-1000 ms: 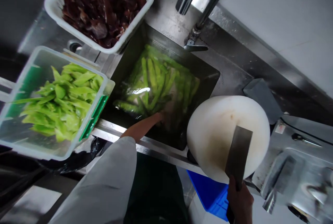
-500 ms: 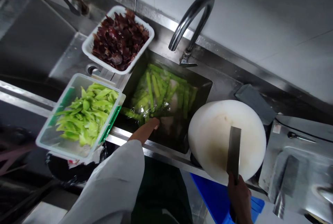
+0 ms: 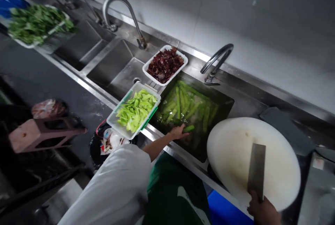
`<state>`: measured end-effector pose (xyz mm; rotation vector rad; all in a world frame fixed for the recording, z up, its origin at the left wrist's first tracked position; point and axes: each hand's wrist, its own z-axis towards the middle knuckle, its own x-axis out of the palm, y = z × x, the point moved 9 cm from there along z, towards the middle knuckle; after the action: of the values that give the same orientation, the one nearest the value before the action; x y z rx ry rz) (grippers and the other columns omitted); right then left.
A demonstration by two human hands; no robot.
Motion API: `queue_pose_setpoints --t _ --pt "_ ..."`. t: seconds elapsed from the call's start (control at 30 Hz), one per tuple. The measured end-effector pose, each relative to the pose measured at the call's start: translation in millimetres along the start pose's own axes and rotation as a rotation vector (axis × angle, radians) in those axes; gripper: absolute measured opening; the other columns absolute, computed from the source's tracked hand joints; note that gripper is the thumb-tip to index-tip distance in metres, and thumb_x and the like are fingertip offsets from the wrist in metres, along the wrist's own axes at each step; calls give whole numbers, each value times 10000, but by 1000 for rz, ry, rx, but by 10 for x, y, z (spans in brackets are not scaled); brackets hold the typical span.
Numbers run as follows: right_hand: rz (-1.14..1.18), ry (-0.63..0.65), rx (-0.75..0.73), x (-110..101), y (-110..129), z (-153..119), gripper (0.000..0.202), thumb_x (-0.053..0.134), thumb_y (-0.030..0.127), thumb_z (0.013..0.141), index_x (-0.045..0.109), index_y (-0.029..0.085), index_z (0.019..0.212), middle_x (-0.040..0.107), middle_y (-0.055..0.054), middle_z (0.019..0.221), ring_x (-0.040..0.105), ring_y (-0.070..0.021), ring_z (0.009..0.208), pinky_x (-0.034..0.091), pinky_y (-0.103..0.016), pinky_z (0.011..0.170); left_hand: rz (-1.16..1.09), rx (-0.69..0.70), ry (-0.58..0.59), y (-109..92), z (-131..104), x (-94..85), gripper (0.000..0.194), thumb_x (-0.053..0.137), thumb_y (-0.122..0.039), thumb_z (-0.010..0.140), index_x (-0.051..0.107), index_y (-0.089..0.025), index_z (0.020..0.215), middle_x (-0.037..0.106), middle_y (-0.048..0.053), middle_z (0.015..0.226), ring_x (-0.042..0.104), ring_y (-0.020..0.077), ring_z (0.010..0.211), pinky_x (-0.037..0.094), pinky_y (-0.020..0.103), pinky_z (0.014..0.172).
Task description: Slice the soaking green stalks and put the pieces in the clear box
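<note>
My left hand (image 3: 178, 132) is over the near side of a water-filled sink (image 3: 197, 150), its fingers around a short green vegetable stalk (image 3: 188, 128). Several long green stalks (image 3: 190, 101) lie in the water just beyond it. In my right hand (image 3: 264, 209) is the handle of a cleaver (image 3: 257, 165), whose broad blade lies over a round white chopping block (image 3: 227, 141). Left of the sink, a clear plastic container (image 3: 115, 120) holds sliced light-green vegetable pieces (image 3: 137, 110).
A white basket of dark red-brown pieces (image 3: 166, 65) sits behind the container. A curved faucet (image 3: 218, 57) rises behind the sink. Leafy greens (image 3: 36, 22) fill a basket at far left. Below are a black-lined bin (image 3: 96, 148) and a pink stool (image 3: 49, 132).
My left hand has come up from the water with a green stalk in it. The view has shifted, showing more sinks and leafy greens at left. My right hand still grips the cleaver.
</note>
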<state>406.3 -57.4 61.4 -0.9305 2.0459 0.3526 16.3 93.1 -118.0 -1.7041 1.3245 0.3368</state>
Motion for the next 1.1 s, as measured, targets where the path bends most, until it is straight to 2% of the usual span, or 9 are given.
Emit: queue_pose_setpoints --t 0.1,0.17,0.3,0.37,0.47,0.57,0.67,0.8,1.1 --pt "19 78 48 -60 8 -3 251 486 394 847 646 200 848 644 -41 514 654 -258 573 456 -330 597 -38 31 -35 -334 -161 -304 509 362 -555 967 369 -194 1326 688 97 1018 679 264 939 493 322 787" --pt "10 -8 -7 -182 87 -41 356 443 421 890 605 163 1073 659 -36 562 648 -239 563 446 -314 592 7 120 -105 -656 -287 -560 471 368 -524 975 372 -212 1327 663 99 1094 667 258 961 486 318 797" --pt "-89 -121 -162 -314 136 -74 418 318 367 979 490 87 1236 714 -122 785 684 -226 721 439 -286 657 182 373 -241 -1543 -482 -836 348 445 -440 972 487 -229 1246 600 85 1196 624 235 1026 450 324 888" --pt "-163 -149 -233 -364 51 -28 393 305 349 995 489 89 1226 720 -160 890 691 -239 827 430 -288 702 263 522 -252 -2090 -501 -730 296 489 -385 962 538 -226 1206 588 79 1204 595 231 1063 419 340 944" --pt "-220 -125 -278 -396 -229 77 383 270 337 1013 491 91 1207 714 -174 902 693 -252 866 422 -299 734 329 684 -232 -2845 -466 -339 292 515 -319 950 568 -217 1218 571 86 1230 543 236 1115 381 363 989" --pt "-216 -96 -307 -409 -498 155 377 256 333 1019 486 104 1211 709 -170 948 690 -250 899 419 -298 748 342 714 -236 -3301 -415 86 320 511 -279 945 573 -232 1255 580 91 1202 490 258 1147 321 437 1051" --pt "-177 -48 -316 -407 -645 202 370 258 312 1018 476 109 1238 710 -162 953 686 -242 904 413 -288 742 289 683 -323 -3450 -415 305 332 507 -321 947 584 -255 1263 566 94 1211 427 282 1189 259 510 1081" --pt "-127 -28 -388 -474 -610 178 353 276 285 1010 497 107 1221 706 -155 928 682 -237 890 406 -276 718 286 570 -415 -3414 -392 401 285 428 -318 980 661 -243 1127 569 102 1166 417 285 1140 292 515 1018" --pt "-224 29 -545 -489 -404 -117 398 245 245 1010 441 124 1334 715 -148 922 687 -260 915 431 -326 797 362 548 -372 -3419 -302 524 316 382 -237 973 618 -278 1179 572 93 1162 435 272 1047 332 474 913"
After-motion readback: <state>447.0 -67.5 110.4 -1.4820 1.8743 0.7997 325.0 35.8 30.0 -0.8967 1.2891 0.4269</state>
